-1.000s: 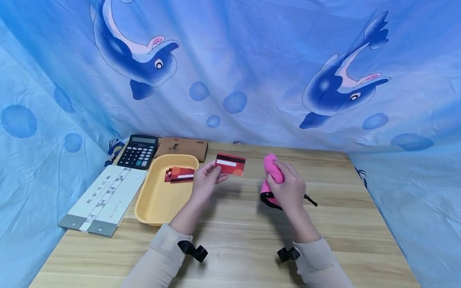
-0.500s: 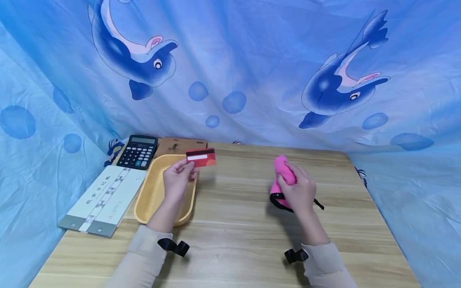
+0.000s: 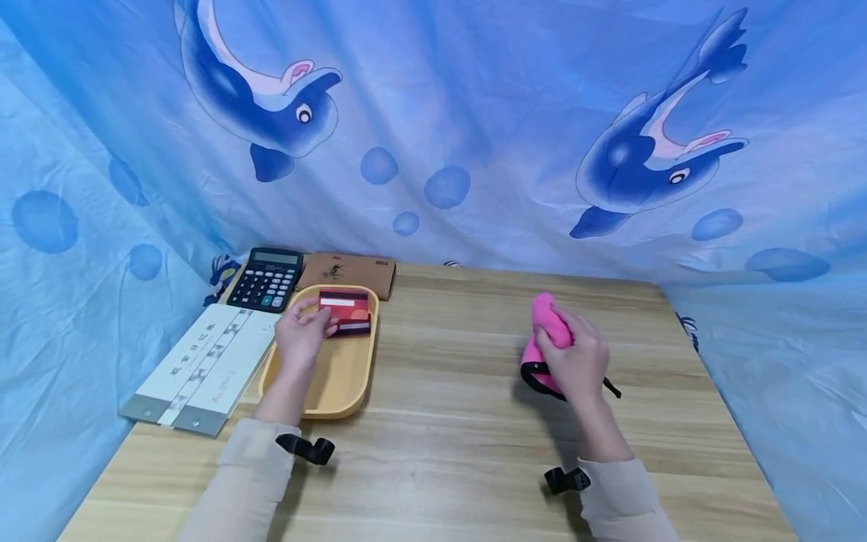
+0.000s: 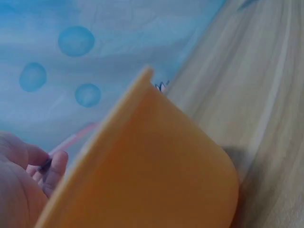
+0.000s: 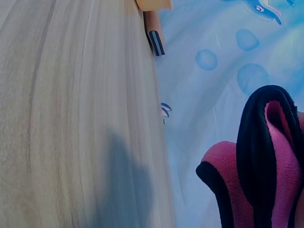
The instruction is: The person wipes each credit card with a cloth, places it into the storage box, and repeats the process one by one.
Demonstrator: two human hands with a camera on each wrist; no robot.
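Over the yellow tray (image 3: 371,354), my left hand (image 3: 298,335) pinches a red bank card (image 3: 352,305) with a dark stripe and a white strip between thumb and fingers. Other red cards (image 3: 357,328) lie in the tray, partly covered by the held card. In the left wrist view, the tray wall (image 4: 161,171) hides part of the hand (image 4: 19,185). On the right, my right hand (image 3: 579,357) grips a bunched pink cloth (image 3: 552,324) with black edging, held above the table. The right wrist view shows the folded black edging (image 5: 259,156) up close.
A black calculator (image 3: 267,278) and a brown wallet (image 3: 348,272) stand behind the tray. A white-and-grey booklet (image 3: 203,369) lies left of it. Blue dolphin-print curtains (image 3: 460,113) rise along the wooden table's (image 3: 433,436) back and sides.
My left hand has carried the red card leftward from mid-table to over the tray and lowered it. The right hand has shifted slightly right with the pink cloth.
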